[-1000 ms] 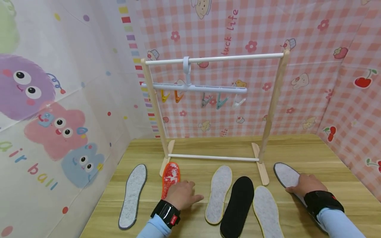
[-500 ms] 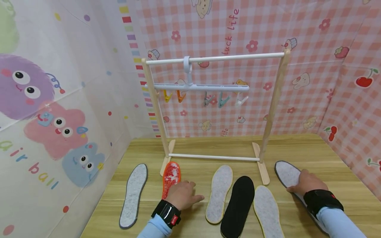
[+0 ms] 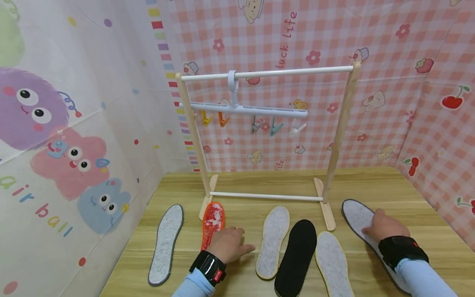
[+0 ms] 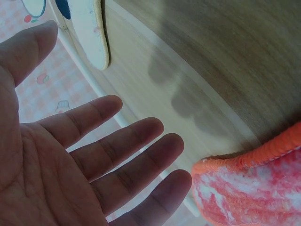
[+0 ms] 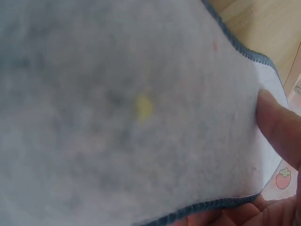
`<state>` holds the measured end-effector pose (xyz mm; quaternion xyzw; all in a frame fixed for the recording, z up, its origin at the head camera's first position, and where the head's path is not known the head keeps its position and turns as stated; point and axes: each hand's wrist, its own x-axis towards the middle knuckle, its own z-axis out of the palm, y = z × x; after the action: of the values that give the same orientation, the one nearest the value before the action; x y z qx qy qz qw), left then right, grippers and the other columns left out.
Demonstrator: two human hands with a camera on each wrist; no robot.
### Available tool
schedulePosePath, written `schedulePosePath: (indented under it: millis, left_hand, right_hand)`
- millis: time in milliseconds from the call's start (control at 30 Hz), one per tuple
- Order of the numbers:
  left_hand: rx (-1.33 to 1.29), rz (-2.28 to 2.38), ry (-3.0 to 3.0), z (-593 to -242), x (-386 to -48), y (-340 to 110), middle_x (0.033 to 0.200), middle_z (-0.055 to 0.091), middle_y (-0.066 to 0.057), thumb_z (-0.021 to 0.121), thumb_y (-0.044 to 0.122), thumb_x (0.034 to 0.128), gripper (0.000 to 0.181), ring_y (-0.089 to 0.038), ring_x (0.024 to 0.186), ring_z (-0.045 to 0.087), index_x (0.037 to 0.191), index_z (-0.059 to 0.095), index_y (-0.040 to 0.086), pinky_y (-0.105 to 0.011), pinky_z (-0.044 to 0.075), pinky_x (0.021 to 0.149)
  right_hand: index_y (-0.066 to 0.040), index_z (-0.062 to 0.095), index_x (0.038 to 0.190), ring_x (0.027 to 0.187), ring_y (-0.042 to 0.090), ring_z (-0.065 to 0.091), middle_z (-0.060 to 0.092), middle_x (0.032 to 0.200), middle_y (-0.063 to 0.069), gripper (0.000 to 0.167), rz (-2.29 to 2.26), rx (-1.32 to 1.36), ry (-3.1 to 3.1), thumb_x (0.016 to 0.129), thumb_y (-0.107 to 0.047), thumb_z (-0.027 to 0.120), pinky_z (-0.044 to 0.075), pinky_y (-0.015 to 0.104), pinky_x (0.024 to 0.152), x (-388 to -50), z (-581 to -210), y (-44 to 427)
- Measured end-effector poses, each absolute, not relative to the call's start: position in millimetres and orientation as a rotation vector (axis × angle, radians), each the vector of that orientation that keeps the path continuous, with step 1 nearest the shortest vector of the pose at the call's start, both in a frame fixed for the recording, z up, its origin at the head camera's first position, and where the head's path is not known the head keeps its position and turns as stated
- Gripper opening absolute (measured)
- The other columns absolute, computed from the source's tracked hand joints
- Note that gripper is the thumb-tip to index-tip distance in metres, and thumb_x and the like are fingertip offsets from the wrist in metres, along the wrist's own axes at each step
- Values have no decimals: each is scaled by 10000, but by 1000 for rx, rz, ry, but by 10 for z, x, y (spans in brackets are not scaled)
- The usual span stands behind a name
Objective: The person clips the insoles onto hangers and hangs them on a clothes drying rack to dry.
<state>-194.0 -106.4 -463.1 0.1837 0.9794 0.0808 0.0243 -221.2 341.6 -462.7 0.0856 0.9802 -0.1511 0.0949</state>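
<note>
At the right of the head view, my right hand (image 3: 387, 227) holds a grey felt insole (image 3: 357, 216) with dark blue-grey edging. The right wrist view shows the thumb (image 5: 277, 125) pressed on the insole's face and the other fingers curled under its edge. My left hand (image 3: 228, 245) is over the lower part of a red-and-white insole (image 3: 213, 218) with orange edging, its fingers spread and holding nothing. In the left wrist view that orange-edged insole (image 4: 249, 188) lies beyond the fingertips, apart from them.
A wooden rack (image 3: 341, 136) stands behind, bearing a white hanger (image 3: 256, 110) with several coloured clips (image 3: 274, 126). On the table lie another grey insole (image 3: 166, 243), two yellow-edged insoles (image 3: 272, 243) and a black insole (image 3: 297, 258).
My right thumb has shifted from the insole's left edge onto its face, and the insole's far tip sits slightly higher. My left hand stays nearly still.
</note>
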Motion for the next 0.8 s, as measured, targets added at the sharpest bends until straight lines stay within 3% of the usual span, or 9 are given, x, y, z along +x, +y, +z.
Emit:
schedulePosePath:
  millis: [433, 800]
  left_hand:
    - [593, 225, 3040, -4607, -1918, -1049, 888, 681, -108, 696, 571, 842, 544, -253, 808, 650, 1033, 693, 62, -420, 508, 610]
    - [602, 227, 3037, -4630, -1918, -1049, 870, 678, -90, 697, 580, 839, 530, -235, 778, 644, 998, 692, 75, -401, 494, 582]
  right_hand:
    - [143, 502, 1001, 662, 314, 577, 594, 765, 195, 351, -409, 138, 2962, 917, -156, 666, 470, 470, 573, -2191, -4479, 3387]
    - [122, 587, 1001, 676, 336, 573, 626, 827, 255, 235, -361, 38, 3038, 873, -64, 654, 482, 510, 584, -2203, -4373, 3363]
